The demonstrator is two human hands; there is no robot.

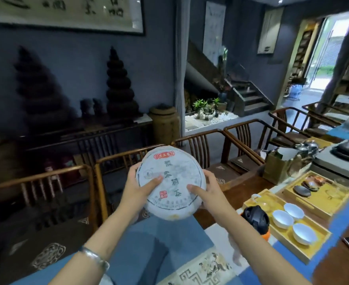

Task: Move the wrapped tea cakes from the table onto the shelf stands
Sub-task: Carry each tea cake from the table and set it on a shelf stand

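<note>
A round tea cake (172, 171) in white paper, printed with a red label and dark characters, is held up in front of me above the table's near end. My left hand (140, 187) grips its left edge, thumb across the face. My right hand (207, 191) grips its right edge, thumb also on the face. The cake is tilted with its face toward me. No shelf stand is in view.
A wooden table (241, 188) with a blue cloth (169, 239) runs to the right, carrying a tray of white cups (292, 223), teaware and a black and orange object (255, 219). Wooden chairs (202, 149) line its far side. A dark sideboard (107, 124) stands by the wall.
</note>
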